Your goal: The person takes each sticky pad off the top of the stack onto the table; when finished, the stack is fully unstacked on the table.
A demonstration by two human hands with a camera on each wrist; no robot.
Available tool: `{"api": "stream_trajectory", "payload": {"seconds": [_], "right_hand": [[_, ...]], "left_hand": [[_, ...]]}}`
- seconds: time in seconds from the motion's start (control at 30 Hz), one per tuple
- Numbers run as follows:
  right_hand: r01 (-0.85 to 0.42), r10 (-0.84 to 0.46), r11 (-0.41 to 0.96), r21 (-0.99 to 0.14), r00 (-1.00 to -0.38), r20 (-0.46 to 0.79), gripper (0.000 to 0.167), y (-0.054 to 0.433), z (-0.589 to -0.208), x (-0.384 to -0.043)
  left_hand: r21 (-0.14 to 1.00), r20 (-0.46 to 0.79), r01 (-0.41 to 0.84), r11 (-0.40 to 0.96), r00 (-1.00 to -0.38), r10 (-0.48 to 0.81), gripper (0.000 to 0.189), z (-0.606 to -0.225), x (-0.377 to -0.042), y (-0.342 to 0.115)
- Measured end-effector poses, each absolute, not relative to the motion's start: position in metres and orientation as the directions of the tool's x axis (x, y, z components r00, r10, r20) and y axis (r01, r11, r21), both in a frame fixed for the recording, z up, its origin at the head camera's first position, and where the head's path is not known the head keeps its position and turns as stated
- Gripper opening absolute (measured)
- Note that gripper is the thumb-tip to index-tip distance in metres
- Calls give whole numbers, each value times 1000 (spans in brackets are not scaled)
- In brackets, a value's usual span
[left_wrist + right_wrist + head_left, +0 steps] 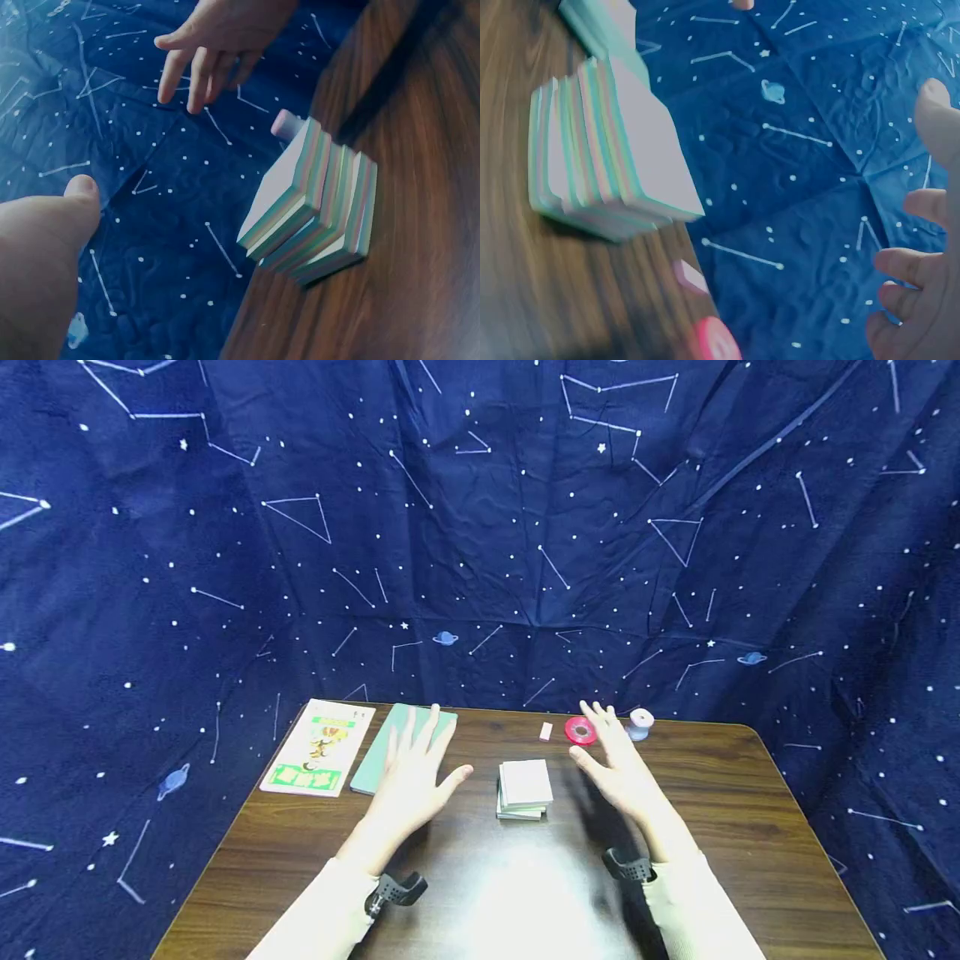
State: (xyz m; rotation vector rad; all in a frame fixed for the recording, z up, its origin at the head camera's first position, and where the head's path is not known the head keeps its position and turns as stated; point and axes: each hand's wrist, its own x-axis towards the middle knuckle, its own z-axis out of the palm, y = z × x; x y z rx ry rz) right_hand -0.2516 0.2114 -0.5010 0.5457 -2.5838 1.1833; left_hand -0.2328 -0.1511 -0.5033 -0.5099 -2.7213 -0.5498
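My left hand point(411, 783) hovers over the table with fingers spread, overlapping the green notebook point(372, 758) in the head view. On the other side, my right hand point(617, 767) is raised with its fingers extended and holds nothing. Between the two hands stands a stack of sticky note pads point(527, 785), white on top with pastel layers along the sides. Both wrist views show this stack, its pads slightly offset from one another. Past the right fingertips lie a red ring-shaped roll point(577, 731) and a white spool point(641, 723).
A booklet with a green and yellow cover point(318, 748) lies at the table's back left. A small pink eraser-like block point(546, 732) sits behind the stack. The brown wooden table point(738, 827) ends at a dark blue curtain point(510, 568) with constellations.
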Motion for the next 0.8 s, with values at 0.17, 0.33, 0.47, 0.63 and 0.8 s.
{"api": "stream_trajectory", "payload": {"seconds": [0.17, 0.33, 0.47, 0.63, 0.8], "right_hand": [[-417, -162, 485, -768, -906, 390, 69, 197, -516, -247], [-351, -94, 314, -882, -936, 339, 58, 182, -539, -243], [-252, 6, 132, -959, -967, 255, 49, 172, -560, -240], [-193, 127, -232, -954, -978, 167, 52, 159, -580, -242], [-134, 104, -312, -941, -989, 106, 52, 154, -597, -242]], "left_hand": [[441, 362, 412, 798, -895, 262, 79, -514, -228, -146], [580, 330, 380, 720, -918, 219, 73, -539, -226, -134], [683, 276, 345, 644, -938, 210, 74, -560, -223, -118], [780, 215, 307, 545, -950, 228, 90, -575, -223, -94], [828, 158, 277, 488, -950, 270, 106, -590, -220, -77]]}}
